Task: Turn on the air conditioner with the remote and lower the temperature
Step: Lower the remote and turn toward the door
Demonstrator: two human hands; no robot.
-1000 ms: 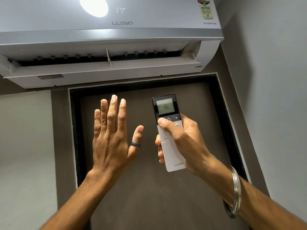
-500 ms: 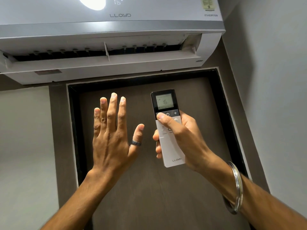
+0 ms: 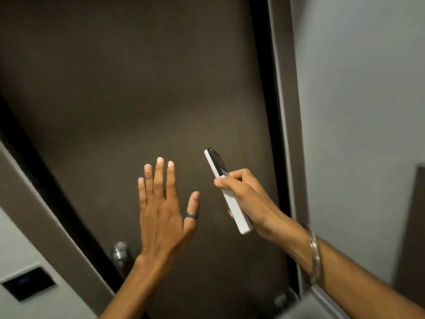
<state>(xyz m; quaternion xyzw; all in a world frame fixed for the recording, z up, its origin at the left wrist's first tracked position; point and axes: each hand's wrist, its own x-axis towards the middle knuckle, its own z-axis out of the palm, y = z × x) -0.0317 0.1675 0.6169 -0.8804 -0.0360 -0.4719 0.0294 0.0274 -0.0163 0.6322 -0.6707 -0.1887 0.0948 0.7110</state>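
My right hand [image 3: 249,201] grips the white remote [image 3: 236,215] around its middle, thumb across the front. The remote is tilted with its black screen end [image 3: 217,158] up and to the left, seen almost edge-on, so the display cannot be read. My left hand [image 3: 161,210] is raised flat beside it, fingers spread and pointing up, holding nothing; a dark ring sits on the thumb. The air conditioner is out of view.
A dark brown door [image 3: 138,88] in a black frame fills the view. A metal door knob [image 3: 119,252] shows just left of my left wrist. A dark wall plate [image 3: 28,283] sits at the lower left. A grey wall [image 3: 356,111] stands at the right.
The view has dropped down the door, so the air conditioner has left the frame. The remote has turned from facing me to nearly edge-on. My left hand stays flat and raised.
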